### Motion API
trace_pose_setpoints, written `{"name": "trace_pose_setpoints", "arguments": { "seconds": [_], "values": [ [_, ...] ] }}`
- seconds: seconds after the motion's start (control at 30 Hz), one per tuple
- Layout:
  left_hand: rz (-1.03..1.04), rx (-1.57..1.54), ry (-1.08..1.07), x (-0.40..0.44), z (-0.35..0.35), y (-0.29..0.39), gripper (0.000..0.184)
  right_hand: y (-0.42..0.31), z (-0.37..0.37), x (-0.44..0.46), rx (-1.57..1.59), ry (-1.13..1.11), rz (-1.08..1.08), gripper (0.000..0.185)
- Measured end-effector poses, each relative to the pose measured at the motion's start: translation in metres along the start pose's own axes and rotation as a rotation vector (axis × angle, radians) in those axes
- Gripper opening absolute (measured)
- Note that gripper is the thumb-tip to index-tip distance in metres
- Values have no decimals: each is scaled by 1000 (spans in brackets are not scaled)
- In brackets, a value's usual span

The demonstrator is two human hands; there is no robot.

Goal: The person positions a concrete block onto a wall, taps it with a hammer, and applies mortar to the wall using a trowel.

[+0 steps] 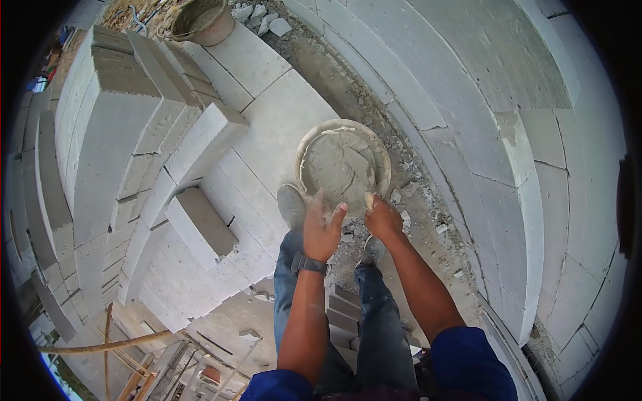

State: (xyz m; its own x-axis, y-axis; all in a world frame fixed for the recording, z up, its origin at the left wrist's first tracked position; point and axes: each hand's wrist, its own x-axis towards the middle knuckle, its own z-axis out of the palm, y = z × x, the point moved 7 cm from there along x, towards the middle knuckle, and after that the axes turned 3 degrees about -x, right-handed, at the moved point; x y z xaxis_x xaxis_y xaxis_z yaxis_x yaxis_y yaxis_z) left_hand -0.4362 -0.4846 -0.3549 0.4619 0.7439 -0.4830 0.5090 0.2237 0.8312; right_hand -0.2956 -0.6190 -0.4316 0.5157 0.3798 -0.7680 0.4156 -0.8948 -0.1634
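Note:
A round basin [304, 144] of wet grey mortar [331, 160] stands in front of my feet. My right hand [383, 217] is closed round the light-coloured handle [369, 199] of a trowel at the basin's near right rim. The trowel's blade [358, 164] seems to lie in the mortar, partly coated. My left hand [324, 227], with a watch on the wrist, is at the near left rim, its thumb apart from the other fingers and nothing visible in it.
Stacked grey blocks [114, 134] rise on the left, with a loose block [202, 224] nearer. A block wall [481, 134] curves along the right. Rubble [411, 190] lies at its foot. A bucket [204, 23] stands at the top left.

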Motion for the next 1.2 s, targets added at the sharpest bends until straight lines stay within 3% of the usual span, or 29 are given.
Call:
{"name": "trace_pose_setpoints", "arguments": {
  "seconds": [0.17,0.3,0.47,0.57,0.77,0.8,0.9,1.07,1.2],
  "values": [
    [-66,-9,-105,-2,0,-9,71,-54,21,44,179,-119,-16,51],
    [-56,-50,-123,1,2,-8,67,-55,48,81,316,-154,-43,58],
    [-23,-53,-39,7,-4,-14,60,-5,37,25,598,-321,-46,61],
    [-49,-23,-17,8,-9,-11,60,13,38,-3,717,-281,-85,62],
    [-90,-2,-36,3,1,-9,60,73,67,-21,692,-234,-157,67],
    [-85,1,-43,3,3,-7,60,68,52,-31,683,-312,-156,74],
    [-78,38,-77,3,11,-8,60,85,49,-38,649,-231,-178,76],
    [-31,53,-117,3,24,-2,57,95,7,-78,934,-380,-218,45],
    [12,100,-135,7,33,-5,56,138,-44,-124,1082,-375,-202,43]
  ]
}}
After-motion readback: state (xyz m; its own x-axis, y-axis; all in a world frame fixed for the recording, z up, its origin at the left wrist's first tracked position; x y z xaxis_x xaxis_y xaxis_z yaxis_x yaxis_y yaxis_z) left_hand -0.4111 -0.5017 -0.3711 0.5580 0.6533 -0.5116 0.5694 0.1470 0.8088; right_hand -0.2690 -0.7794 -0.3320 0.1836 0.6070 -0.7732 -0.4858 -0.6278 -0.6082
